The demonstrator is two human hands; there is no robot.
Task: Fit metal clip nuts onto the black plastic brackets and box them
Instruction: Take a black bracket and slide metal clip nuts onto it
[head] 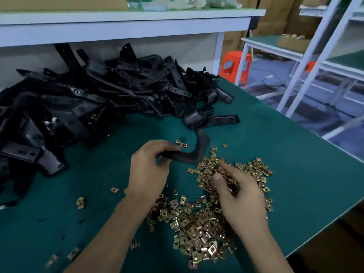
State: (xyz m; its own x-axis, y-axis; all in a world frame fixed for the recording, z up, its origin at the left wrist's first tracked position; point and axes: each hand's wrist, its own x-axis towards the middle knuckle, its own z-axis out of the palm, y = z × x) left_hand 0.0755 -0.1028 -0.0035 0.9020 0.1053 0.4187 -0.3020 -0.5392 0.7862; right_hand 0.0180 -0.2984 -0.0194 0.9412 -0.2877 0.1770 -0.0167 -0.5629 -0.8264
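My left hand (148, 170) grips one end of a curved black plastic bracket (194, 152), which arcs up and to the right above the green mat. My right hand (239, 196) rests in a heap of brass-coloured metal clip nuts (199, 227), thumb and fingers curled among several of them; whether it holds one is unclear. A big pile of black plastic brackets (88, 99) covers the back left of the table. Loose clip nuts (80, 201) lie scattered to the left of my arms.
The green table (275, 154) ends in a slanted edge on the right. A white shelf (126, 22) overhangs the bracket pile. Beyond the table stand an orange stool (234, 64), white racks (315, 56) and cardboard boxes (295, 43).
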